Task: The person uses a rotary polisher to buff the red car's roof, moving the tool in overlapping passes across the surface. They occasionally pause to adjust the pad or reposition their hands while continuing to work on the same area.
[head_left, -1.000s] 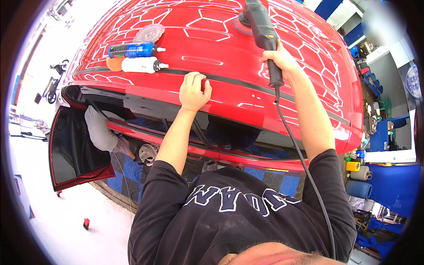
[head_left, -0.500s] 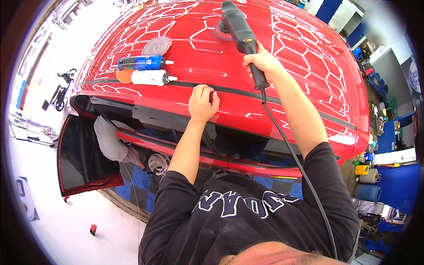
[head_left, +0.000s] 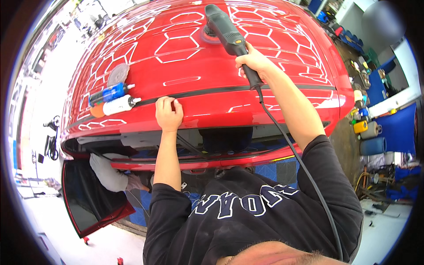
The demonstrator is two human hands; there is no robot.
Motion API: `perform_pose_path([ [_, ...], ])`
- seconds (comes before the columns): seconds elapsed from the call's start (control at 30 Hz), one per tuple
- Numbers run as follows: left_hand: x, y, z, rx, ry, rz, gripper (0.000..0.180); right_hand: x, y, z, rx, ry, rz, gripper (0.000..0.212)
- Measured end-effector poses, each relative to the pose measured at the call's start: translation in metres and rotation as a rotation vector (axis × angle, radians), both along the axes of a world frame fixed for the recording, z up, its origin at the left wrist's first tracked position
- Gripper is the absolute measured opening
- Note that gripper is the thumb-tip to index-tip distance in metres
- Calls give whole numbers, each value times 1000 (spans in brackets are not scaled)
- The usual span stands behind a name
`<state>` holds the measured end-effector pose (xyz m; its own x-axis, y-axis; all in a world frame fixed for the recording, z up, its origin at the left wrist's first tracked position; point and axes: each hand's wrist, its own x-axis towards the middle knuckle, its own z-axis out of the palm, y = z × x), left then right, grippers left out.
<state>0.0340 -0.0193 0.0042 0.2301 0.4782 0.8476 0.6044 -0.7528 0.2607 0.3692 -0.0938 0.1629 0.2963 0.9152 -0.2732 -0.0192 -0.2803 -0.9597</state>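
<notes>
A right hand (head_left: pixel 254 61) wraps around the handle of a dark power polisher (head_left: pixel 224 31) at the top center of the frame, its round pad against the red car roof (head_left: pixel 190 75). The left hand (head_left: pixel 169 114) — fingers loosely bent, thumb apart — rests on the roof's edge at center left. Farther left lie a blue bottle (head_left: pixel 108 93), a white bottle (head_left: pixel 118 105), a gray fuzzy pad (head_left: pixel 118 74) and an orange disc (head_left: pixel 97 110).
</notes>
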Motion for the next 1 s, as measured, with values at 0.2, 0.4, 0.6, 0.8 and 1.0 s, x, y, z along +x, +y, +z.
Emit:
perform_pose_path([
  [0.2,2,-1,2,-27,45,10,10,62,-58,3,-8,-19,-148,104],
  [0.4,1,-1,1,-14,71,9,10,129,-104,-4,-27,-39,-286,95],
  [0.6,0,-1,2,-9,95,-12,8,191,-141,-10,-20,-95,-375,66],
  [0.8,1,-1,2,-26,87,7,8,223,-150,-4,-7,-76,-504,57],
  [1.0,1,1,-1,-24,91,12,7,243,-137,-9,10,-28,-609,29],
])
